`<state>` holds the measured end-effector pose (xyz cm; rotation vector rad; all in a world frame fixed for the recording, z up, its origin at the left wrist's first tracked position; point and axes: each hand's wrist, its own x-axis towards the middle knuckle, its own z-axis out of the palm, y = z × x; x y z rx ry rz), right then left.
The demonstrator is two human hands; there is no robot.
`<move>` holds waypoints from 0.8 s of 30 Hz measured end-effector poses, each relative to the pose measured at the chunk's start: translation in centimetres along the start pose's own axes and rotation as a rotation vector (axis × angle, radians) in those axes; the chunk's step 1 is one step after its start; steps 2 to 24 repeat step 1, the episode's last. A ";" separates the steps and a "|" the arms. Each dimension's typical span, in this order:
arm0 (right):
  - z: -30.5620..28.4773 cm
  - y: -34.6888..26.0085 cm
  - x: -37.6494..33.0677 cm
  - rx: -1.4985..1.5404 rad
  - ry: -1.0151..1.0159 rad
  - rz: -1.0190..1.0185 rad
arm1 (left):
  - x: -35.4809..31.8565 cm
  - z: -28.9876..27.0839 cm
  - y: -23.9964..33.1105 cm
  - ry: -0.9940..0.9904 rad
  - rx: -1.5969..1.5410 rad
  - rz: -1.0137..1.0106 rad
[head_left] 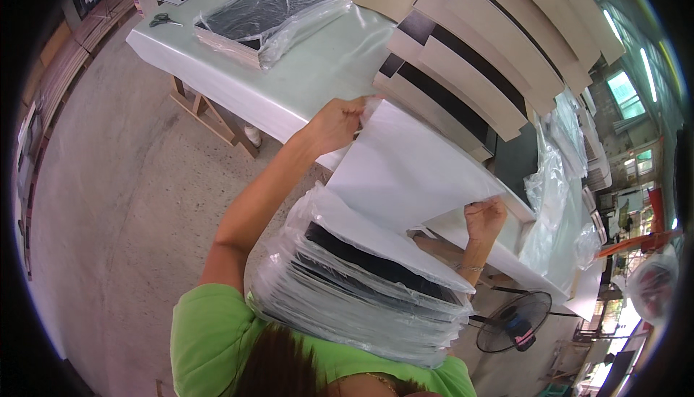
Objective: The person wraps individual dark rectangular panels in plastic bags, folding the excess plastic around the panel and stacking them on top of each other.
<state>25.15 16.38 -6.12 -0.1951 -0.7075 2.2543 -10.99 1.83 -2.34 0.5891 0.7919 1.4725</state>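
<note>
A thin white sheet (412, 166) is stretched between my two hands; I cannot tell whether it is paper, foam or film. My left hand (340, 126) pinches its far left corner, over the table edge. At the right corner, my right hand (486, 220) has its fingers closed on the sheet. The near part of the sheet hangs down to a tall stack of dark panels in clear plastic wrapping (361, 303), close in front of my body. Just beyond the sheet, beige boards with black strips (463, 72) lie in overlapping, staggered piles on the table.
The long table (238, 83) has a pale green cover. On it lie a plastic-wrapped stack of dark panels (271, 10), scissors (165, 20) and crumpled clear plastic (547, 202). A standing fan (517, 325) is at the right. A wooden trestle (211, 115) supports the table.
</note>
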 end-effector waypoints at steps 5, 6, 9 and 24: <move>-0.6 -0.1 -0.1 0.004 0.001 0.000 | -0.4 -0.5 -0.7 0.058 0.112 -0.009; -0.6 -0.1 -0.1 0.004 0.001 0.000 | -0.4 -0.5 -0.7 0.058 0.112 -0.009; -0.6 -0.1 -0.1 0.004 0.001 0.000 | -0.4 -0.5 -0.7 0.058 0.112 -0.009; -0.6 -0.1 -0.1 0.004 0.001 0.000 | -0.4 -0.5 -0.7 0.058 0.112 -0.009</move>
